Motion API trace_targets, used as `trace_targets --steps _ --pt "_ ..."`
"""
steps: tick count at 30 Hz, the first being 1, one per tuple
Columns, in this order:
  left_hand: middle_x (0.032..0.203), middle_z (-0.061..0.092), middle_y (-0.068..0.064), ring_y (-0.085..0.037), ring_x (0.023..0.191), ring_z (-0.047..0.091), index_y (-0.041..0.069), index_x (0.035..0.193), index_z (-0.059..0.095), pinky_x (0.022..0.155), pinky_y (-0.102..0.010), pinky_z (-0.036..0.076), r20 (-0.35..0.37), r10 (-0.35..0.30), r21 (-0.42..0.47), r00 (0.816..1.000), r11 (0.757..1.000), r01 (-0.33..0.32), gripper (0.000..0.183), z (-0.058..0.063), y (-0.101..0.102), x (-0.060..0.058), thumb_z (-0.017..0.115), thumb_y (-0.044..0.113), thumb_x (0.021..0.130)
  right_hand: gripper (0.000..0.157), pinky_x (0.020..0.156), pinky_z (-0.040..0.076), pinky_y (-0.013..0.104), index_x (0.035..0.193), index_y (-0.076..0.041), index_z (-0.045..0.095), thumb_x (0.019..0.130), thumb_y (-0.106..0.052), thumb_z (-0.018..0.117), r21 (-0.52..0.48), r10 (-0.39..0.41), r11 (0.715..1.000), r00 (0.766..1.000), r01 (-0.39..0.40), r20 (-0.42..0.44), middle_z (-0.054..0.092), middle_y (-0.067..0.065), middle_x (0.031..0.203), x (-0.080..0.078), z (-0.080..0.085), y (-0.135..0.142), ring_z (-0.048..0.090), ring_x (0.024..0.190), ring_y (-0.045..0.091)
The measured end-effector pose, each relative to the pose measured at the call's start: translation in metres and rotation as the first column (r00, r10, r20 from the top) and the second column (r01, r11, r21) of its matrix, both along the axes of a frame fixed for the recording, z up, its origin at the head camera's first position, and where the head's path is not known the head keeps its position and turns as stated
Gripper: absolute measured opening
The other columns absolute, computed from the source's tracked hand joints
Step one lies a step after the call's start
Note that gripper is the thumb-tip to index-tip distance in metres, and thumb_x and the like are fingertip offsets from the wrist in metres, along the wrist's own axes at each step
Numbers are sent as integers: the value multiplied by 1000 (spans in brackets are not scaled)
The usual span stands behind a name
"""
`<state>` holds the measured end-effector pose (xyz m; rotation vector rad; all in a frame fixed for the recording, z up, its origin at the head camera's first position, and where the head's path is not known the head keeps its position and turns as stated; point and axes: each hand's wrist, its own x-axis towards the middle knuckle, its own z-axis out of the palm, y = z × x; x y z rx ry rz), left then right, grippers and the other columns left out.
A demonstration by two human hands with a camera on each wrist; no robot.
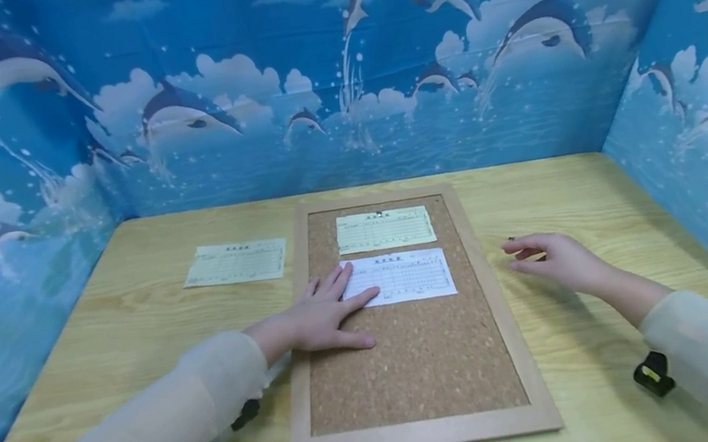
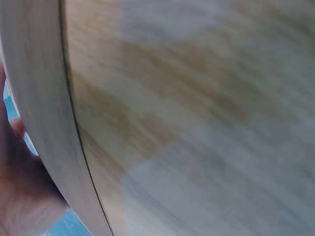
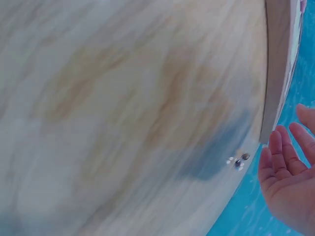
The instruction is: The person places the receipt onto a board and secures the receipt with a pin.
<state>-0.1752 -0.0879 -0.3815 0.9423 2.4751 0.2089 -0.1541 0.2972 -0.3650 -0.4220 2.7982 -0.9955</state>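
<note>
A white printed form (image 1: 408,278) lies on the framed cork board (image 1: 412,366). My left hand (image 1: 324,318) rests on the board with fingers spread, its fingertips on the form's left part. Directly above, a pale green form (image 1: 385,231) has a small tack (image 1: 379,214) at its top edge. To the right of the board, my right hand (image 1: 558,262) hovers over the table, fingers loosely bent and thumb apart from them. Several small shiny tacks (image 3: 238,161) lie on the table close to its fingertips in the right wrist view.
Another pale green form (image 1: 237,263) lies on the wood-grain table (image 1: 145,308), left of the board. The board's wooden frame (image 1: 422,434) reaches toward the near table edge. Blue dolphin-print curtains (image 1: 233,163) enclose the back and sides.
</note>
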Motion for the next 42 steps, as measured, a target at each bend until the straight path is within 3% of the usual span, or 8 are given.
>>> trace_targets --steps 10,18,26,34,42 --pt "153 -19 -11 -25 137 -22 42 148 11 108 -53 -7 -27 -15 3 1000 1000 15 83 1 1 -3 41 76 79 42 82 48 46 125 7 54 94 -21 58 53 -126 991 992 125 18 55 26 122 1 6 18 55 105 38" --pt "152 -20 -11 -25 137 -22 42 148 10 108 -53 -7 -26 0 0 1000 1000 0 83 -2 -5 -1 40 77 79 39 83 46 49 123 6 56 94 -20 56 100 -204 974 979 202 6 57 29 118 -10 0 33 57 101 40" --pt "152 -21 -10 -24 137 -22 42 147 9 108 -53 -8 -3 -19 6 1000 1000 19 82 1 -2 0 40 75 80 35 84 45 52 118 9 57 92 -13 58 143 -199 969 980 200 -22 62 27 108 -17 -10 36 58 97 42" --pt "152 -21 -9 -24 137 -22 44 147 9 108 -52 -8 -11 -4 -5 1000 1000 4 81 -1 0 0 40 76 79 39 83 45 51 120 12 53 90 -11 60 162 -201 967 980 197 5 62 25 103 -20 -17 30 58 97 42" --pt "152 -21 -10 -25 137 -21 42 147 8 108 -52 -7 -19 -17 -12 1000 1000 17 82 1 1 0 40 75 80 37 81 45 50 119 12 53 89 -7 61 175 -176 967 983 183 -53 63 24 97 -28 -23 30 60 90 38"
